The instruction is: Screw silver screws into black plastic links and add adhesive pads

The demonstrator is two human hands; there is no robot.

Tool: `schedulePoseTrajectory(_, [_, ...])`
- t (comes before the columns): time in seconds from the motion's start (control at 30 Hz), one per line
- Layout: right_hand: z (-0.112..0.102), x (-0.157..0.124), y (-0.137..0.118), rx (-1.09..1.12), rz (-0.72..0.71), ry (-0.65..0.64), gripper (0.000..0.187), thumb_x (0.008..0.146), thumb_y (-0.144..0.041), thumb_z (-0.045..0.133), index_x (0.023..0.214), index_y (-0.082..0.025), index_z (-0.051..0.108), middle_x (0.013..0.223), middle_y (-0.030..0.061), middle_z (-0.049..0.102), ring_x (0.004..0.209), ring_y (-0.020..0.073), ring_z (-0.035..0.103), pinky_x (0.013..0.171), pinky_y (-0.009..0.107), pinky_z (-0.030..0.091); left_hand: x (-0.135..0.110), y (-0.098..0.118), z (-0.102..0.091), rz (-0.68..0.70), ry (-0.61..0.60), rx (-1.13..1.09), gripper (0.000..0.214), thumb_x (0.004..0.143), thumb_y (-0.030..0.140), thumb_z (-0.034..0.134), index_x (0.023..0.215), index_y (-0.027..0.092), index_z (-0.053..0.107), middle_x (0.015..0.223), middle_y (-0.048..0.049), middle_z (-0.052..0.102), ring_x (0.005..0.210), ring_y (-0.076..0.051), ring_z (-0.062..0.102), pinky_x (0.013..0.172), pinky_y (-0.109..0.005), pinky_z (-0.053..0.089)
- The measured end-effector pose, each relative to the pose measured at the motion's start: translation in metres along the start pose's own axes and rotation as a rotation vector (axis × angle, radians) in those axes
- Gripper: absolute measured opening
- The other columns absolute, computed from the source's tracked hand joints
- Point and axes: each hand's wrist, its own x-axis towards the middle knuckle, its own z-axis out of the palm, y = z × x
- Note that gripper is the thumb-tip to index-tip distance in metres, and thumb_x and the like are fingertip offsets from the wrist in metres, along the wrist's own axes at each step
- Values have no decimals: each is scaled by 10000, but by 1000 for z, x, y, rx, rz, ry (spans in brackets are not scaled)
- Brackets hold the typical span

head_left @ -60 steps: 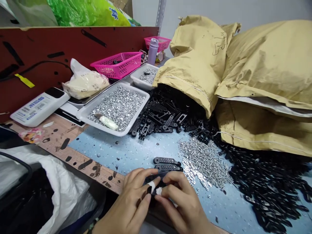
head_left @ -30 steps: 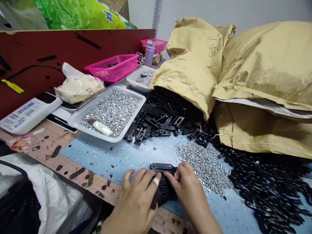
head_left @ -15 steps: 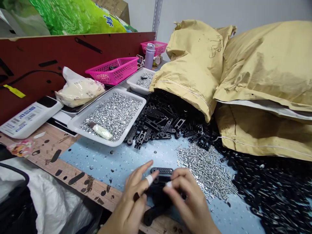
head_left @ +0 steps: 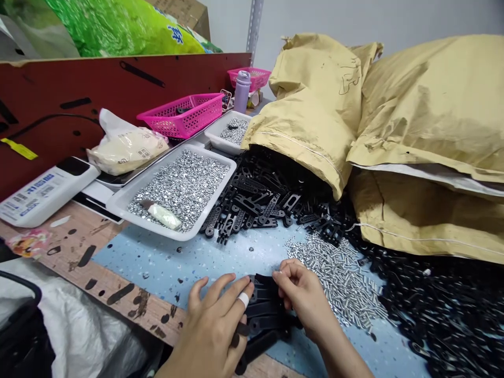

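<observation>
Green bag (head_left: 175,34): blue characters, partly cut off, unreadable
White box (head_left: 39,197): small blue print, too blurred to read

This looks like a small parts-assembly workshop: at one o'clock, woven sacks (head_left: 315,100) spill black plastic links (head_left: 252,194) across the tabletop (head_left: 134,310), loose metal screws (head_left: 338,278) lie at two o'clock, and at eleven o'clock sit a white tray (head_left: 136,178) of metal nuts (head_left: 181,189) and a pink plastic basket (head_left: 181,118)
</observation>
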Motion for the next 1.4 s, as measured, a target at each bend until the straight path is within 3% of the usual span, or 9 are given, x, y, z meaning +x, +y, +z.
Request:
schedulePoseTrajectory(0.23, [-1,3,-6,62,61,-60,358,706,-415,642,520,-184,441,586,-47,455,392,50,406,366,176,323,-1,0,-2,4,-9,-15,629,717,71,479,1329,215,470,1353,-34,528,1186,-280,455,986,-444,201])
schedulePoseTrajectory(0.43, [1,5,-2,4,29,-2,337,707,-403,637,535,-179,454,706,-16,488,393,56,452,351,200,374,-1,1,-1,3,-43,-16,655,706,58,467,1344,204,448,1378,-34,505,1209,-282,429,999,-458,163])
schedulePoseTrajectory(1.0, [-1,8,-1,-69,20,-56,312,739,-391,617,570,-169,476,809,9,479,420,58,468,366,219,399,4,2,-2,-18,-25,-63,549,727,83,486,1262,203,513,1310,-40,553,1190,-269,442,1003,-459,149])
schedulePoseTrajectory(1.1, [-3,8,0,-190,-18,-48,288,774,-376,570,583,-179,484,821,25,489,451,86,492,380,239,413,8,5,-1,-20,-48,-57,553,749,98,491,1291,208,492,1294,-36,555,1170,-270,455,993,-462,169])
schedulePoseTrajectory(1.23, [-4,7,0,-575,-232,34,217,807,-284,547,615,-197,495,790,27,519,602,151,566,546,286,479,13,8,-1,-26,-81,-53,589,753,98,483,1331,208,454,1289,-60,545,1166,-288,445,987,-516,176])
schedulePoseTrajectory(1.3, [-5,4,1,-767,-296,133,169,809,-333,586,724,-202,520,841,33,536,588,159,572,529,298,480,15,9,-3,-41,-104,-66,585,757,89,473,1328,213,457,1276,-71,549,1171,-298,441,990,-558,195])
schedulePoseTrajectory(1.4, [-11,-5,8,-902,-406,331,379,811,-479,599,1037,-188,511,1041,111,554,692,229,631,486,326,505,14,7,-4,-68,-126,-102,565,800,97,459,1345,245,439,1343,-79,493,1230,-309,405,1003,-590,265])
